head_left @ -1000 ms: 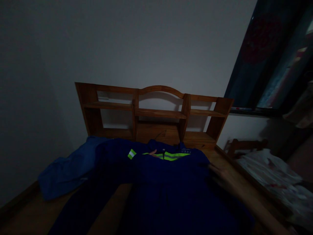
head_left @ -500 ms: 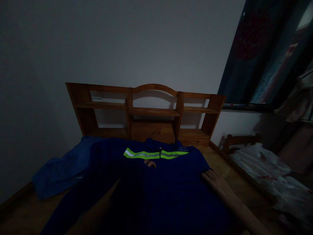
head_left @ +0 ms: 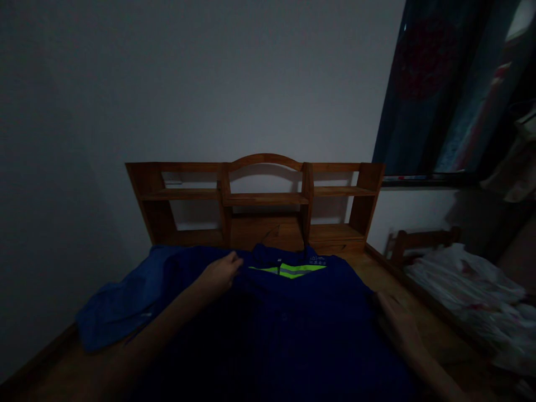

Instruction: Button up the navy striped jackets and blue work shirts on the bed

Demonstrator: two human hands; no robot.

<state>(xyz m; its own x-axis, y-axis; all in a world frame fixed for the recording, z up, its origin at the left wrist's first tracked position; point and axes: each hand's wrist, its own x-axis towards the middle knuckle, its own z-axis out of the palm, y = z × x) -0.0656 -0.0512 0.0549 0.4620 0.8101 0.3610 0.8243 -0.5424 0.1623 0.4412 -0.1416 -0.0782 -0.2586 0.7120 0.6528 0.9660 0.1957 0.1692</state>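
Note:
A dark blue work jacket [head_left: 293,318] with a yellow-green reflective stripe [head_left: 288,270] lies spread on a wooden bed platform [head_left: 62,363]. My left hand [head_left: 221,272] reaches across it and pinches the fabric near the collar, left of the stripe. My right hand [head_left: 391,318] rests on the jacket's right edge; it is blurred in the dim light, so its fingers do not show clearly.
A wooden headboard with shelves [head_left: 263,198] stands against the white wall. A lighter blue garment [head_left: 121,301] lies crumpled to the left. To the right are a small wooden frame [head_left: 419,240], pale bedding [head_left: 464,290] and a dark curtain [head_left: 427,89].
My left arm has come up from under the jacket and now grips the fabric by the collar. The fold now covers more of the stripe. My right hand slid slightly right.

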